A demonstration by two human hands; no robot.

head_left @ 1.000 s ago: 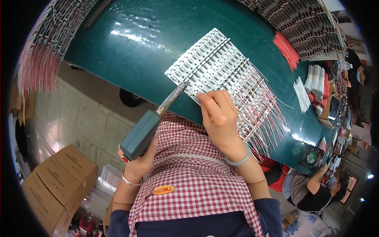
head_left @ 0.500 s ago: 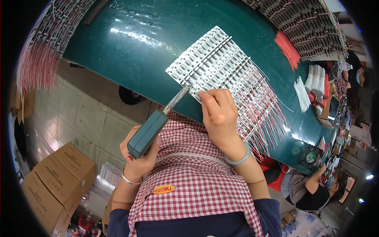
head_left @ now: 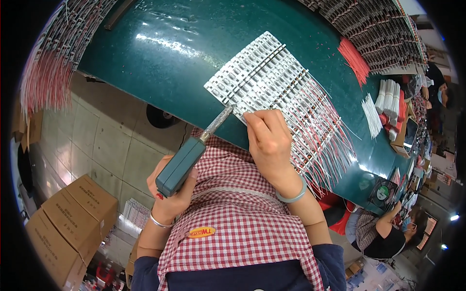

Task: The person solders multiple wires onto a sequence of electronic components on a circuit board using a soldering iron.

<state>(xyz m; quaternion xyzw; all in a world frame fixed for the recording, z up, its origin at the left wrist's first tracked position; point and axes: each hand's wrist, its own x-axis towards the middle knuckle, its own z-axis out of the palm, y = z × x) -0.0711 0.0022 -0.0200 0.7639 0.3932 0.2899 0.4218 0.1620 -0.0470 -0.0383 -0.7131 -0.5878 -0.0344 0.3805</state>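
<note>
My left hand point(head_left: 170, 191) is wrapped round the green body of a soldering gun point(head_left: 182, 165). Its metal barrel points up and to the right, with the tip at the near left edge of a panel of white circuit boards point(head_left: 252, 72). Red and white wires point(head_left: 330, 140) trail from the panel's right side. Over the panel's near edge is my right hand point(head_left: 269, 140), its thumb and index finger pinched together close to the gun's tip. Whatever lies between those fingertips is too small to make out.
The panel lies on a green table point(head_left: 160, 63). Bundles of red wires point(head_left: 353, 60) and white wires point(head_left: 371, 116) lie to the right. Wired board stacks stand at the far left point(head_left: 63, 53) and far right point(head_left: 369, 34). Cardboard boxes point(head_left: 73, 223) sit lower left; a co-worker point(head_left: 383, 233) sits at right.
Almost nothing differs. The soldering gun's body has shifted very slightly down and left, while its tip stays at the panel's edge. My right hand keeps its place and pinch.
</note>
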